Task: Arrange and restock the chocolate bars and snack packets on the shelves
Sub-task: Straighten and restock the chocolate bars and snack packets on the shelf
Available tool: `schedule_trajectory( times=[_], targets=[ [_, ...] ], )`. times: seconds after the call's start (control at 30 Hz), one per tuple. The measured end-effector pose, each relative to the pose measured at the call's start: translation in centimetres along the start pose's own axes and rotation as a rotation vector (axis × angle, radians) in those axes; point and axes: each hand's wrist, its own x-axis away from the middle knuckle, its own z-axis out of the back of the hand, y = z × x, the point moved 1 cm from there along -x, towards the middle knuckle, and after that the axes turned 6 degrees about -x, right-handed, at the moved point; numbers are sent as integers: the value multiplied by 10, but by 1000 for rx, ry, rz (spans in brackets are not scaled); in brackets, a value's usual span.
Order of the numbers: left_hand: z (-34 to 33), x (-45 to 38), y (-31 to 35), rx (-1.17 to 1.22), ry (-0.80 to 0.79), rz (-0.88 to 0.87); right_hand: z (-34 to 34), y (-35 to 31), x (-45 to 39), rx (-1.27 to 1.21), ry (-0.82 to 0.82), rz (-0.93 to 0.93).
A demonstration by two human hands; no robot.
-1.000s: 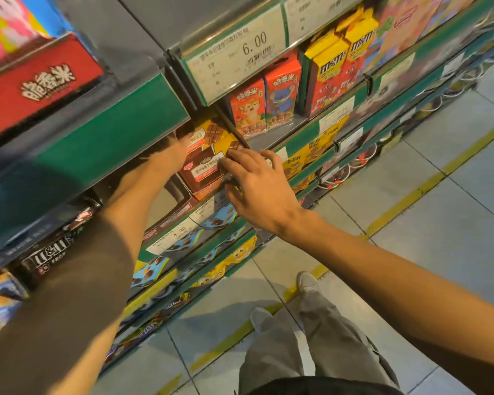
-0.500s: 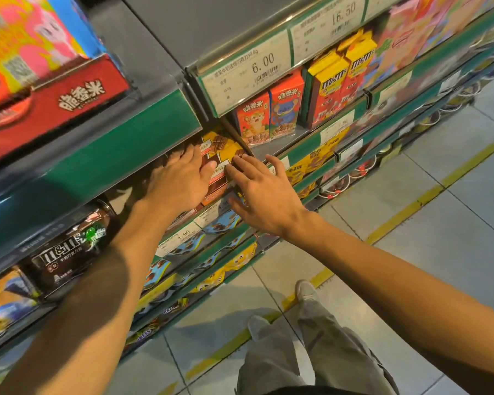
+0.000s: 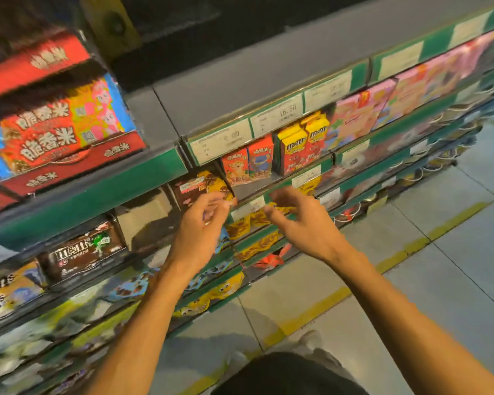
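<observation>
My left hand [image 3: 198, 228] hovers with curled, parted fingers just below the brown and yellow chocolate boxes [image 3: 200, 183] on the middle shelf, holding nothing that I can make out. My right hand [image 3: 301, 220] is beside it, fingers spread, in front of the shelf's price rail [image 3: 248, 208] and the yellow snack packets [image 3: 250, 222]. Small orange boxes [image 3: 247, 165] and yellow M&M's boxes [image 3: 303, 146] stand one shelf up on the right. The picture is motion-blurred.
A brown M&M's carton [image 3: 80, 249] sits at the left, with a red display carton [image 3: 69, 138] above it. Blue packets [image 3: 126, 289] and a red packet [image 3: 271, 259] fill lower shelves. Pink boxes [image 3: 360, 112] stretch right. The tiled aisle floor has a yellow line [image 3: 397, 258].
Both hands have come off the chocolate boxes and drawn back from the shelf, fingers now apart. The view has tilted upward, showing more of the upper shelf.
</observation>
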Motion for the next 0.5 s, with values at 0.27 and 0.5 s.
schedule_trajectory(
  times=[0.27,0.5],
  targets=[
    [-114,20,87,198,-162,-74,120,62,73,-115,230,-193],
    [-227,-15,186,154,-423,-231,228,103,114,-114,521,-292]
  ],
)
